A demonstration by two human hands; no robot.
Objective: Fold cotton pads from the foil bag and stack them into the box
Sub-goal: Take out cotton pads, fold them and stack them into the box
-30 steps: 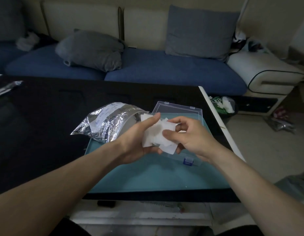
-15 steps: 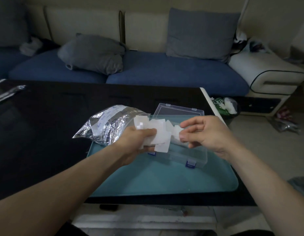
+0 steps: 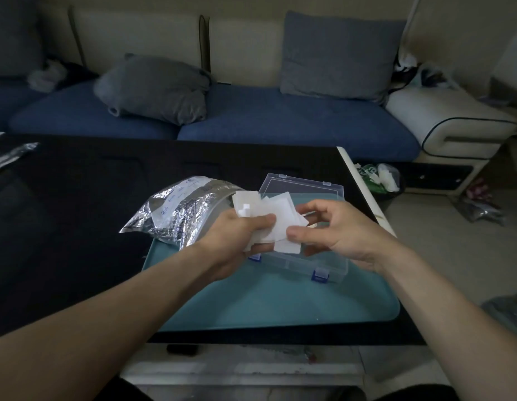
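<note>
My left hand (image 3: 237, 238) grips a loose bunch of white cotton pads (image 3: 276, 215) above the clear plastic box (image 3: 329, 263). My right hand (image 3: 338, 233) meets the bunch from the right, thumb on top and fingers behind, pinching the edge of a pad. The box has blue clasps, and its lid (image 3: 303, 185) lies open behind it. The crumpled foil bag (image 3: 182, 209) lies to the left of my left hand, its mouth facing the box. What is inside the box is hidden by the pads and hands.
Box and bag rest on a teal mat (image 3: 280, 302) at the right end of a black table (image 3: 78, 212). A blue sofa (image 3: 280, 120) with grey cushions stands behind. A small bin (image 3: 379, 178) sits on the floor right of the table.
The right hand had drawn away to the right half a second ago; it has come back and taken hold of the pads' right edge. The left hand keeps the bunch.
</note>
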